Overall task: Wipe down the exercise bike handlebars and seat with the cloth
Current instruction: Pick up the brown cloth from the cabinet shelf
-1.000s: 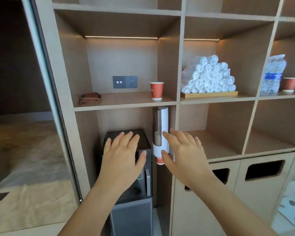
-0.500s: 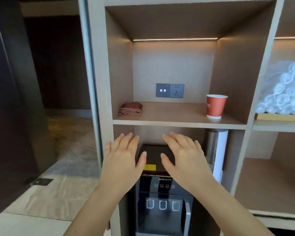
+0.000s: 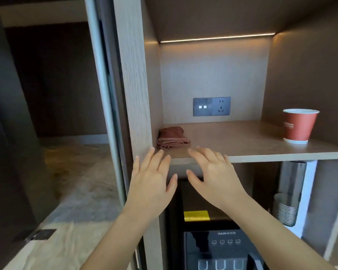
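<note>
Head view: folded brown cloth [image 3: 173, 138] lies on the shelf [image 3: 252, 152], against its left wall, at 12 o'clock from the left hand [image 3: 151, 184]. Right hand [image 3: 216, 178] is at 3 o'clock of the left. Both are held flat, fingers spread, nothing gripped. Contact w/ the shelf edge can't be told. Bike isn't seen. Cloth is best pinched across all folds and lifted as one bundle. Paper cup [image 3: 299, 125], at 3 o'clock, is well apart.

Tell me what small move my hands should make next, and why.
Probably reach the left hand forward onto the folded brown cloth and grip it. That hand and the right hand are open and empty, near the shelf edge; the cloth lies untouched ahead, at the shelf's left end.
</note>
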### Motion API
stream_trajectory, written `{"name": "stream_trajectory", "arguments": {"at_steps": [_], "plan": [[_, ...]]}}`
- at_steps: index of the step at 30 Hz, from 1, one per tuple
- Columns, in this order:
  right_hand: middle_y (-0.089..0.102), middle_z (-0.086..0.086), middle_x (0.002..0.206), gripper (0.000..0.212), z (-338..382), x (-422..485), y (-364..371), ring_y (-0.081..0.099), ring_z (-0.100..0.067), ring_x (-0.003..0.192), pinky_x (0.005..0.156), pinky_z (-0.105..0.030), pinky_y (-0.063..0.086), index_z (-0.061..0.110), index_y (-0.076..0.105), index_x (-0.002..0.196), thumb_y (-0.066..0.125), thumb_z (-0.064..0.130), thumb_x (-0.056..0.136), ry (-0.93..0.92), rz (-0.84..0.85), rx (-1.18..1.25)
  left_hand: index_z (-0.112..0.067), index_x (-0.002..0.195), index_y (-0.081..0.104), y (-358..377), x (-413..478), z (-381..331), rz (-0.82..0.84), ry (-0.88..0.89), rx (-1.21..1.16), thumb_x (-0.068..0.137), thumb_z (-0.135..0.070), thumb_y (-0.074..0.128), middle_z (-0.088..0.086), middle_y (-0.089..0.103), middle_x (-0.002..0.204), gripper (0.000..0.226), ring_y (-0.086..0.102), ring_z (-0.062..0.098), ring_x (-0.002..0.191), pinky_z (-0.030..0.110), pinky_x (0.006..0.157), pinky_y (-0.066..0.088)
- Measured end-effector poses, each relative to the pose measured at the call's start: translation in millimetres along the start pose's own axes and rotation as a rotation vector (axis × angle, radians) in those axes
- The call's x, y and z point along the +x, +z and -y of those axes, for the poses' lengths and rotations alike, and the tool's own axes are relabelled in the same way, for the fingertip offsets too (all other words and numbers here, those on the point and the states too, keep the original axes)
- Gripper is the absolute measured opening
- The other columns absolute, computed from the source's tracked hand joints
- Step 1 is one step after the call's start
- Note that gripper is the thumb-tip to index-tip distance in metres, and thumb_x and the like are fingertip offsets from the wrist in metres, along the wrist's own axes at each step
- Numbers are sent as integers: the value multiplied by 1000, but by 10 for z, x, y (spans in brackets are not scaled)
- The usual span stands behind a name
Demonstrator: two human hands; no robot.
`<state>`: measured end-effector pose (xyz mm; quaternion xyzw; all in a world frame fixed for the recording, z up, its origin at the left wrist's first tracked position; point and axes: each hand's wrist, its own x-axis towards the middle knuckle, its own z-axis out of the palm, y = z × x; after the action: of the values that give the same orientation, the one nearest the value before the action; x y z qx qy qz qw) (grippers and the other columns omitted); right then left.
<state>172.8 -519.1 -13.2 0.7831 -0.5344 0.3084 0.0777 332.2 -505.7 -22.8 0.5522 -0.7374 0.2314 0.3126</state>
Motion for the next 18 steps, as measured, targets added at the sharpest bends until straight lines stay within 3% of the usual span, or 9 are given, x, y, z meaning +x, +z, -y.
{"name": "stream_trajectory", "arguments": {"at_steps": [5,8,11,18], "plan": [[39,4,146,51,-113,285,67,33,-19,135,113,-48,20,28,38,138,48,40,89,-55,-16,18,-5,115,60,184,159,86,-49,64,-5,79,-26,65,14,59,124,42,43,29,126,57,101,22],[38,3,146,51,-168,520,94,32,-19,135,113,-49,21,28,37,138,47,41,90,-107,-16,25,-7,117,59,247,230,120,-32,69,44,85,-35,47,12,57,126,44,41,26,128,55,101,17],[34,3,149,54,-198,769,121,27,-20,137,113,-50,21,29,32,141,47,42,90,-167,63,17,-9,120,57,268,288,138,5,57,76,86,-40,33,10,55,129,52,38,24,130,53,103,13],[19,9,156,57,-258,1154,214,15,-19,142,115,-45,18,36,24,143,42,48,91,-220,337,55,-12,120,57,313,377,144,-19,26,113,86,-42,34,7,56,129,52,40,21,129,54,103,11]]}}
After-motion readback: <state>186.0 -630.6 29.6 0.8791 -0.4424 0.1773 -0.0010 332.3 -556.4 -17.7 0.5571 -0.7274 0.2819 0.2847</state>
